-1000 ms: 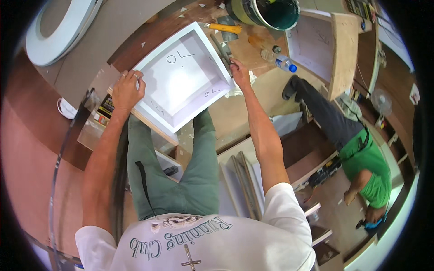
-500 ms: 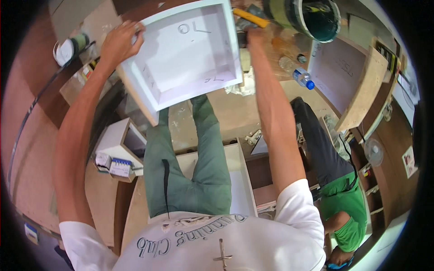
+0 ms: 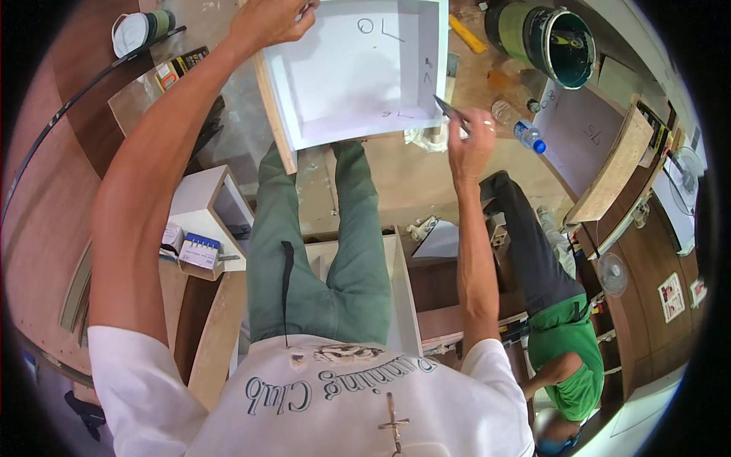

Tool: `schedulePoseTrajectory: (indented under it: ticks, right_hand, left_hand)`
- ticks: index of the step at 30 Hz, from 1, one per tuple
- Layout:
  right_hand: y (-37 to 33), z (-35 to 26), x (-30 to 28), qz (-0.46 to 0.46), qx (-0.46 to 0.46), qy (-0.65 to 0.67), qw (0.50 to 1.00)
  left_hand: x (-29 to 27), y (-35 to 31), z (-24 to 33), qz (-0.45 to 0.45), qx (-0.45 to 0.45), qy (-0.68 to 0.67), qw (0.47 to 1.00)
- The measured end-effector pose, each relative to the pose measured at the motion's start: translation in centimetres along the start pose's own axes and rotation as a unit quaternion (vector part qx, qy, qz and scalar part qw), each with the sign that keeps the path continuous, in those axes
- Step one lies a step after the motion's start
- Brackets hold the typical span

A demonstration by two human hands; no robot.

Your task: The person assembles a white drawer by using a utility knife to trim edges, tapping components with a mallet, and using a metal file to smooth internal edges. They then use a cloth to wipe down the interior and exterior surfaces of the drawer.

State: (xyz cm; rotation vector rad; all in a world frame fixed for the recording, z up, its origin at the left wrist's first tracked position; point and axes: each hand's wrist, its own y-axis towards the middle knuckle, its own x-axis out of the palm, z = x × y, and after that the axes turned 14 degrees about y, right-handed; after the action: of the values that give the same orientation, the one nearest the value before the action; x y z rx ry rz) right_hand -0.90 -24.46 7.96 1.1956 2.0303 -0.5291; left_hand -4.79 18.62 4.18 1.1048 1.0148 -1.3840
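A white open drawer box (image 3: 343,84) with a bare wooden front edge and pencil-like marks inside is tilted up before my knees. My left hand (image 3: 270,24) is at its far left rim, fingers curled over the edge. My right hand (image 3: 470,145) is closed around a slim, pointed, dark metal tool (image 3: 448,109), whose exact kind I cannot make out. The tool's tip is close to the drawer's near right wall. A crumpled white cloth (image 3: 428,139) lies just beneath that corner. A yellow-handled tool (image 3: 466,34) lies beyond my right hand.
To the right are a dark bucket (image 3: 567,49) on its side, a water bottle (image 3: 528,135) and another white drawer (image 3: 582,137). A co-worker in a green shirt (image 3: 567,343) is at lower right. A small white cabinet (image 3: 202,194) and boxes stand left; a black cable (image 3: 72,110) runs there.
My right hand has come nearer from beside the yellow-handled tool to the drawer's near right corner, the pointed tool now showing. The view has shifted, and the drawer sits higher in it.
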Motion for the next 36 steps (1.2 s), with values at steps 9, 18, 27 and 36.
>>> schedulePoseTrajectory:
  ticks: [9,18,27,36]
  right_hand:
    - [-3.7,-2.9,6.9,-0.349,-0.068,-0.070,0.932]
    - [-6.9,-4.1,9.2,-0.246,-0.056,-0.116,0.961]
    - [-8.0,-4.1,10.5,-0.331,-0.017,-0.200,0.922]
    - [-11.5,-15.0,14.8,-0.367,-0.022,-0.057,0.928]
  left_hand:
    - [-0.2,-0.6,-0.3,0.027,0.009,-0.023,0.999]
    - [0.5,-0.3,-0.5,0.030,-0.003,-0.071,0.997]
    - [0.2,-0.4,-0.2,-0.025,-0.019,-0.066,0.997]
    - [-0.6,-1.5,-1.8,-0.100,-0.051,-0.024,0.993]
